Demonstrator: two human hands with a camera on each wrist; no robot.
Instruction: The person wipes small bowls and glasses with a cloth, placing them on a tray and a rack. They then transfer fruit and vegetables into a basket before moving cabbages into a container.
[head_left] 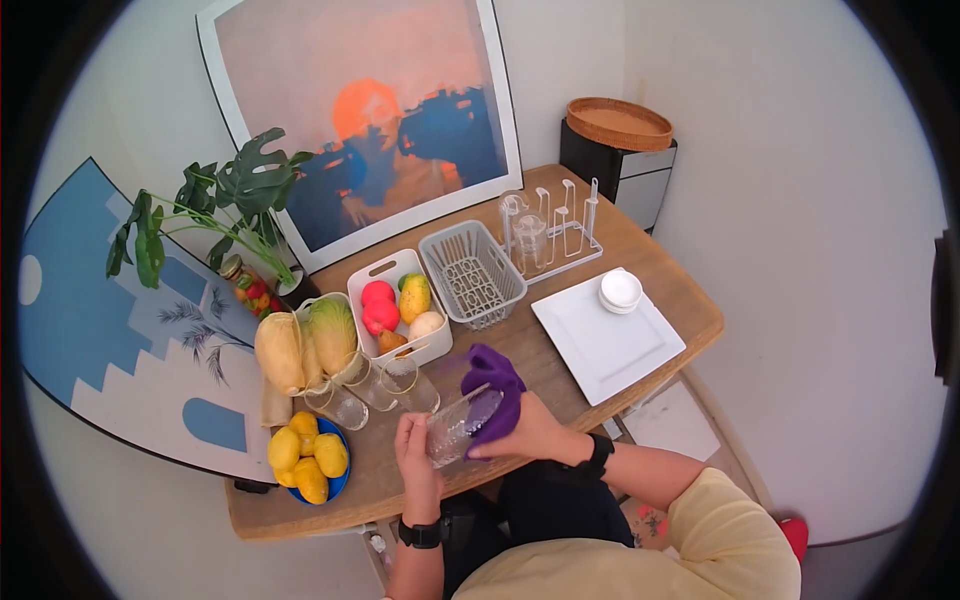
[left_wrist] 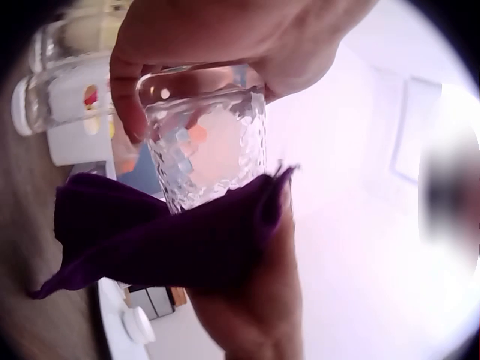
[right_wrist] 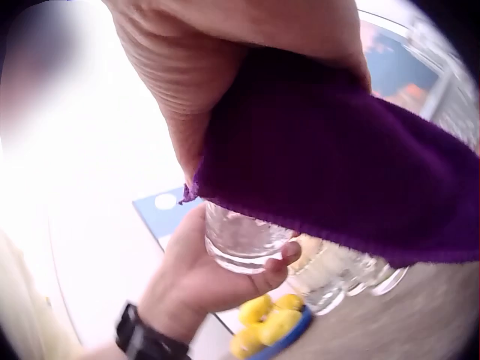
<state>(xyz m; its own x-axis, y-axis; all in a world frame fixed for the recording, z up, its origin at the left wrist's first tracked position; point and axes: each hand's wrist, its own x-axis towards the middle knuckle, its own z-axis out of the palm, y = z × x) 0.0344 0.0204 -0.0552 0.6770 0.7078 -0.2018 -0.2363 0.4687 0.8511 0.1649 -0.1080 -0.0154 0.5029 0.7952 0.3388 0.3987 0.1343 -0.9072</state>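
Above the table's (head_left: pixel 375 472) near edge a glass (head_left: pixel 460 425) is held tilted: the left hand (head_left: pixel 415 458) grips its base end, presumably leaving the other end free for the cloth (head_left: pixel 492 368), gripped there by the right hand (head_left: pixel 535 430)

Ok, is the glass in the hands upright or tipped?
Tipped: in the head view the glass slants from the left hand toward the purple cloth in the right hand.
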